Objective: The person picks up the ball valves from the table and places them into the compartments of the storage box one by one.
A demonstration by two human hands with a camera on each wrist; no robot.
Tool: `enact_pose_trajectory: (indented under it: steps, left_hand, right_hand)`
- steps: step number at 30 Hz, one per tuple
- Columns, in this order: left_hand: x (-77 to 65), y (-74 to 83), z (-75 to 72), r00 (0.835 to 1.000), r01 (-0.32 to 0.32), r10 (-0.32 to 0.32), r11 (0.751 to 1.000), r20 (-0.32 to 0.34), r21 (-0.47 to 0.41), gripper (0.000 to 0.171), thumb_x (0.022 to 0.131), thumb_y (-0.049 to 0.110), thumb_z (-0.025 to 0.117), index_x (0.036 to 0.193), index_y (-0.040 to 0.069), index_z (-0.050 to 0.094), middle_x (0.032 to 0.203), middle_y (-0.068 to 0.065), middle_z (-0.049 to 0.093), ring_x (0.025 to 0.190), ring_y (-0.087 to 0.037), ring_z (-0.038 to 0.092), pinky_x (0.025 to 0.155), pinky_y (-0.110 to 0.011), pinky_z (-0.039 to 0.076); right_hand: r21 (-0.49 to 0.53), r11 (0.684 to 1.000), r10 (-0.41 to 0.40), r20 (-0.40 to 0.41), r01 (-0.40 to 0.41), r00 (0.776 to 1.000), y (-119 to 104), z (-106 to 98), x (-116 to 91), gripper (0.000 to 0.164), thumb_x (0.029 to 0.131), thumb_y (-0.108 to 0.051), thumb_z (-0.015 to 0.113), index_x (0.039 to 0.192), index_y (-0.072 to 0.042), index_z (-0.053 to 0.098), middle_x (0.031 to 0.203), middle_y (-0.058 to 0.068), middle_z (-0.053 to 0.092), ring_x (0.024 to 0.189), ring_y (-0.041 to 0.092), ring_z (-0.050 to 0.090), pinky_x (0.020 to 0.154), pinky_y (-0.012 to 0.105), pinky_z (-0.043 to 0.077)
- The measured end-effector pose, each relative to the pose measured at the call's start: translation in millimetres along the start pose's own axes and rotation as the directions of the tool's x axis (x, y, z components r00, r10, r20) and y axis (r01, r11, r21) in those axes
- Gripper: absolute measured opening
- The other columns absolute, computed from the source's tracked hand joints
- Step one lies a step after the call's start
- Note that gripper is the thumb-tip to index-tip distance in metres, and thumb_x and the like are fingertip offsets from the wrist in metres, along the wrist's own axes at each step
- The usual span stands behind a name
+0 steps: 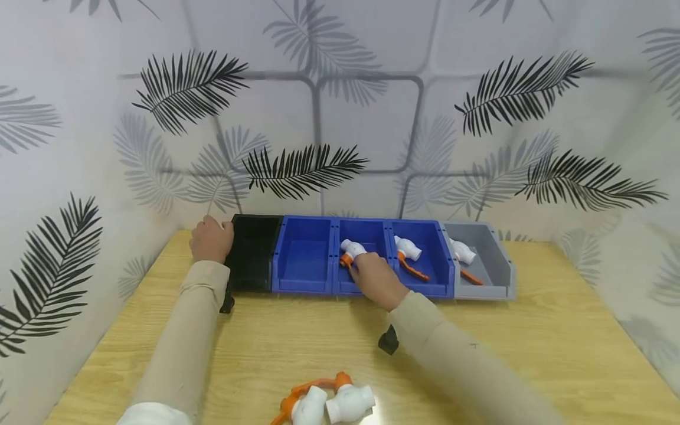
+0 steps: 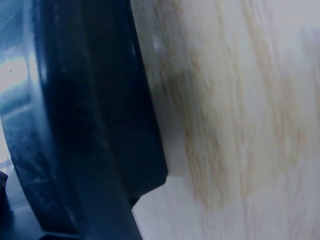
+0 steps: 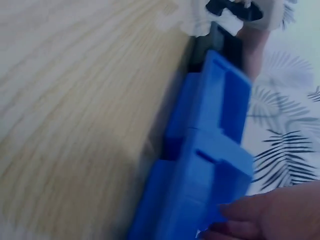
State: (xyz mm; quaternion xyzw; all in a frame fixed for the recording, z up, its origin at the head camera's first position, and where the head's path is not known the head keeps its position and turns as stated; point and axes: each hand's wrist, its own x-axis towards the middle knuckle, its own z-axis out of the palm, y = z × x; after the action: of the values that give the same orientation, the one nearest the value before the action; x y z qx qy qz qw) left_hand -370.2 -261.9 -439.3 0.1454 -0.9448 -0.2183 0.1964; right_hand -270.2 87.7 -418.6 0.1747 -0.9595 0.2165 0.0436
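Gripping a valve (image 1: 355,248) inside a bin (image 1: 346,288): the right hand (image 1: 378,280).

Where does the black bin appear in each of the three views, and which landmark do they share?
Head: the black bin is left of centre, at the row's left end, beside the left hand.
Left wrist: it fills most of the left half, close up.
Right wrist: small, upper right, beyond the blue bins.
Shared landmark: the wooden tabletop.
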Motion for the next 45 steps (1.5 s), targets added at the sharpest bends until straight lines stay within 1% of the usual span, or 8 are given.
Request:
enact_pose_trajectory:
  steps: [4, 11, 14, 22, 32, 36, 40, 45]
  left_hand:
    - [-1.3, 0.8, -0.8, 1.000, 0.000, 0.000, 1.000, -0.015, -0.008, 0.035, 0.089, 0.026, 0.036, 0.082, -0.006, 0.047, 0.078, -0.027, 0.051, 0.076, -0.049, 0.053, 0.065, -0.058, 0.042]
    - [-6.7, 6.7, -8.2, 1.000, 0.000, 0.000, 1.000, 0.006, -0.016, 0.034, 0.090, 0.024, 0.036, 0.084, -0.007, 0.047, 0.080, -0.028, 0.051, 0.078, -0.049, 0.053, 0.067, -0.058, 0.042]
    - [-9.5, 10.1, -12.9, 1.000, 0.005, -0.005, 1.000, 0.012, -0.021, 0.034, 0.090, 0.024, 0.037, 0.086, -0.008, 0.048, 0.083, -0.029, 0.052, 0.080, -0.050, 0.053, 0.069, -0.059, 0.042]
    - [-10.7, 12.3, -16.1, 1.000, 0.011, -0.010, 1.000, 0.020, -0.019, 0.035, 0.090, 0.024, 0.037, 0.087, -0.009, 0.048, 0.086, -0.030, 0.052, 0.083, -0.050, 0.053, 0.072, -0.059, 0.041]
    - [-7.8, 9.9, -11.7, 1.000, 0.005, -0.005, 1.000, 0.007, -0.026, 0.036, 0.090, 0.025, 0.039, 0.089, -0.010, 0.049, 0.087, -0.030, 0.053, 0.083, -0.050, 0.053, 0.072, -0.059, 0.041]
    - [-7.1, 9.0, -11.5, 1.000, 0.007, -0.007, 1.000, 0.017, -0.023, 0.037, 0.091, 0.025, 0.037, 0.090, -0.010, 0.049, 0.088, -0.030, 0.053, 0.084, -0.049, 0.053, 0.072, -0.059, 0.041]
    - [-6.2, 8.0, -10.8, 1.000, 0.007, -0.007, 1.000, 0.030, -0.014, 0.038, 0.091, 0.027, 0.035, 0.090, -0.009, 0.048, 0.088, -0.029, 0.052, 0.084, -0.049, 0.052, 0.073, -0.059, 0.041]
    - [-4.9, 5.9, -8.6, 1.000, 0.003, -0.003, 1.000, 0.027, -0.009, 0.038, 0.091, 0.027, 0.034, 0.090, -0.009, 0.048, 0.086, -0.029, 0.052, 0.081, -0.049, 0.052, 0.071, -0.059, 0.041]
  right_hand:
    - [0.012, 0.997, -0.074, -0.067, 0.075, 0.995, 1, -19, -6, 0.028, 0.091, -0.010, 0.054, 0.063, -0.008, 0.054, 0.056, 0.001, 0.039, 0.049, 0.012, 0.038, 0.047, 0.026, 0.031]
    - [-0.110, 0.990, -0.107, -0.202, 0.086, 0.974, 23, -52, -16, 0.020, 0.090, -0.025, 0.059, 0.088, -0.008, 0.070, 0.077, 0.002, 0.062, 0.064, 0.013, 0.054, 0.056, 0.030, 0.046]
    - [-0.170, 0.984, -0.090, -0.241, 0.049, 0.966, 36, -65, -17, 0.027, 0.089, -0.036, 0.059, 0.085, -0.011, 0.069, 0.075, 0.001, 0.062, 0.067, 0.017, 0.054, 0.052, 0.032, 0.045]
    - [-0.217, 0.972, 0.041, -0.238, -0.094, 0.970, 84, -95, -16, 0.042, 0.088, -0.048, 0.055, 0.079, -0.007, 0.053, 0.066, 0.005, 0.049, 0.052, 0.019, 0.046, 0.041, 0.031, 0.036]
    - [-0.221, 0.943, 0.194, -0.242, -0.249, 0.951, 156, -123, -24, 0.055, 0.090, -0.056, 0.044, 0.073, -0.004, 0.047, 0.066, 0.011, 0.049, 0.055, 0.025, 0.047, 0.043, 0.036, 0.036]
    - [-0.244, 0.918, 0.250, -0.255, -0.312, 0.934, 182, -130, -28, 0.065, 0.089, -0.063, 0.035, 0.069, -0.003, 0.048, 0.068, 0.015, 0.051, 0.067, 0.036, 0.048, 0.054, 0.047, 0.037]
    - [-0.286, 0.898, 0.250, -0.295, -0.335, 0.922, 207, -133, -33, 0.070, 0.090, -0.062, 0.031, 0.069, 0.001, 0.050, 0.072, 0.023, 0.055, 0.078, 0.047, 0.046, 0.068, 0.058, 0.034]
    - [-0.268, 0.878, 0.316, -0.300, -0.397, 0.900, 228, -131, -38, 0.073, 0.093, -0.056, 0.032, 0.082, 0.014, 0.051, 0.081, 0.034, 0.053, 0.081, 0.052, 0.047, 0.066, 0.060, 0.036]
